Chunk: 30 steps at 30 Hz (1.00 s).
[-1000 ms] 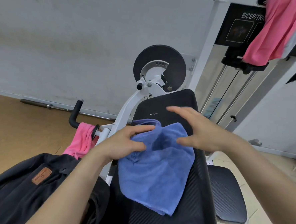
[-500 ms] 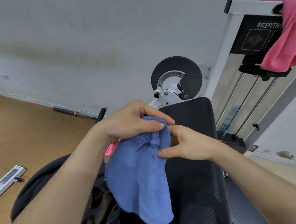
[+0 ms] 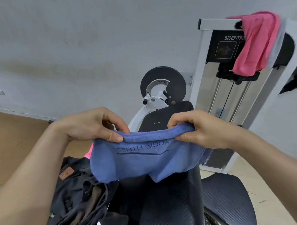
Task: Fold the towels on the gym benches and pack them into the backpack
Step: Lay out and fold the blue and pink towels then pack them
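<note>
A blue towel (image 3: 141, 160) with dark lettering hangs stretched in the air above the black padded bench (image 3: 164, 203). My left hand (image 3: 94, 124) pinches its top left corner and my right hand (image 3: 195, 129) grips its top right corner. The dark backpack (image 3: 80, 191), with a brown leather patch, lies open at the lower left, partly under the towel. A pink towel (image 3: 88, 154) peeks out behind the blue one. Another pink towel (image 3: 254, 42) is draped over the top of the weight machine.
A white bicep/tricep machine (image 3: 204, 67) with a black round plate (image 3: 163, 82) stands against the grey wall. A black seat pad (image 3: 229, 199) sits at the lower right. Wooden floor (image 3: 11, 147) lies to the left.
The towel was lifted off the bench pad and spread wide between both hands. My hands moved apart along its top edge.
</note>
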Available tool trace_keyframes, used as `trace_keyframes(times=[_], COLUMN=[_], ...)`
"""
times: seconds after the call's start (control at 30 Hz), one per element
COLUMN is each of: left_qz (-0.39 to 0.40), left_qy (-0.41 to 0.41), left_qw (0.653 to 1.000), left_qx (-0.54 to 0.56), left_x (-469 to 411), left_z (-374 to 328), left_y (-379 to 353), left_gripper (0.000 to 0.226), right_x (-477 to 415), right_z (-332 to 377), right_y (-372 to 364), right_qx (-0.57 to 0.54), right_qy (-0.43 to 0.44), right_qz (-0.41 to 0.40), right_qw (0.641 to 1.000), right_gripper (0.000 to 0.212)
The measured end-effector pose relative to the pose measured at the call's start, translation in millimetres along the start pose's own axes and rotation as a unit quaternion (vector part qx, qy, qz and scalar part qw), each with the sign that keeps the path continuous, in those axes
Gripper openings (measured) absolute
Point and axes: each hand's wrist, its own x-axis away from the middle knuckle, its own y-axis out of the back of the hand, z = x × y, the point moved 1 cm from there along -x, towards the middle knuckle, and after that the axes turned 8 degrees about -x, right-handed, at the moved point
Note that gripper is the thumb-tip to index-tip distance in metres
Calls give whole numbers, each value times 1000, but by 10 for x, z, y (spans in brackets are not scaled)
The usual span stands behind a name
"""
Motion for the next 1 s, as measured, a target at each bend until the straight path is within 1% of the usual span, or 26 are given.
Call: trace_keyframes(times=[0.03, 0.07, 0.13, 0.2, 0.23, 0.3, 0.37, 0.4, 0.47, 0.53, 0.57, 0.6, 0.63, 0.67, 0.7, 0.73, 0.8, 0.87, 0.9, 0.93, 1.0], left_qz=[-4, -8, -18, -63, -85, -92, -69, -55, -12, 30, 25, -6, -59, -131, -204, -270, -366, -441, -469, -489, -519], left_qy=[-5, -14, -33, -26, -19, -29, -37, -18, 28, 78, 101, 118, 122, 124, 118, 109, 85, 36, 15, -2, -34], left_qw=[1000, 999, 997, 993, 989, 989, 995, 997, 999, 987, 980, 976, 975, 971, 958, 940, 900, 865, 850, 837, 806], left_qx=[11, 30, 62, 101, 115, 113, 67, 42, -26, -134, -172, -183, -174, -159, -164, -180, -219, -238, -240, -245, -282], left_x=[42, 84, 147, 180, 200, 235, 245, 243, 182, 85, 2, -103, -238, -395, -547, -708, -967, -1185, -1255, -1312, -1374], left_z=[-21, -69, -161, -213, -228, -204, -97, -38, 100, 278, 397, 514, 624, 704, 748, 744, 649, 516, 455, 436, 493], left_y=[-8, -34, -105, -182, -206, -197, -124, -81, -25, -40, -56, -60, -56, -37, -2, 63, 215, 444, 542, 601, 612], left_gripper=[36, 40, 36, 44, 43, 48, 62, 62, 46, 30, 21, 14, 13, 14, 13, 12, 17, 20, 20, 21, 19], right_x=[66, 133, 261, 376, 423, 476, 471, 443, 357, 229, 148, 54, -48, -148, -258, -372, -547, -670, -705, -718, -687], right_z=[24, 49, 104, 146, 163, 179, 162, 133, 40, -110, -200, -294, -384, -467, -536, -594, -658, -664, -648, -640, -673], right_y=[50, 102, 211, 312, 360, 453, 535, 567, 615, 665, 686, 701, 715, 733, 757, 819, 1009, 1248, 1335, 1390, 1380], right_qx=[-17, -38, -74, -82, -77, -69, -71, -62, -12, 52, 87, 120, 148, 177, 207, 239, 291, 329, 351, 371, 396], right_qy=[-7, -12, -18, -35, -48, -71, -86, -93, -113, -147, -166, -185, -204, -215, -219, -217, -194, -158, -137, -115, -78], right_qz=[1, 4, 22, 40, 41, 29, 13, 4, -15, -28, -27, -23, -25, -31, -45, -73, -176, -278, -311, -334, -345], right_qw=[1000, 999, 997, 995, 995, 995, 994, 994, 993, 987, 982, 975, 967, 960, 953, 943, 920, 888, 872, 859, 847], right_gripper=[17, 18, 17, 14, 14, 12, 8, 7, 10, 7, 7, 10, 13, 15, 16, 17, 20, 23, 24, 26, 26])
